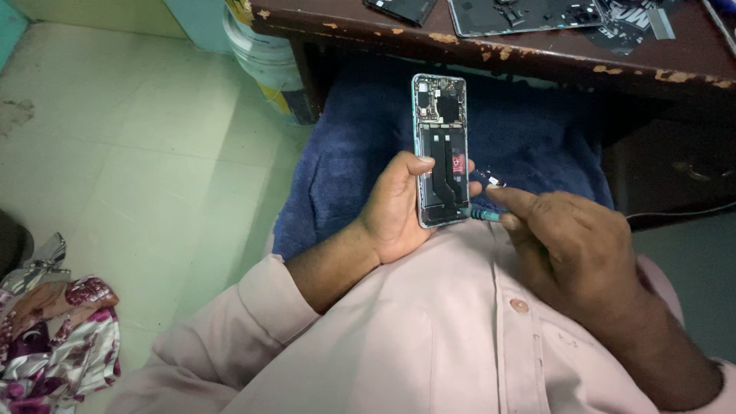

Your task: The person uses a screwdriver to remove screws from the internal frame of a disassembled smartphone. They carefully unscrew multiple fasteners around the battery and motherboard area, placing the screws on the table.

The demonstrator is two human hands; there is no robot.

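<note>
Back cover's already off: left hand (399, 207) wraps the phone (441, 149), board and battery exposed. Right hand (571, 249) pinches a teal tool (486, 216) at its near corner; insides all in place.

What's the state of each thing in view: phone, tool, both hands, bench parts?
phone: back cover off, internals exposed, held upright over the lap
left hand: gripping the phone's lower half
right hand: closed on the tool, index finger extended
teal-handled tool: tip at the phone's lower right edge
back panel: detached, lying flat on the bench
wooden bench: paint chipped along its edge
</note>
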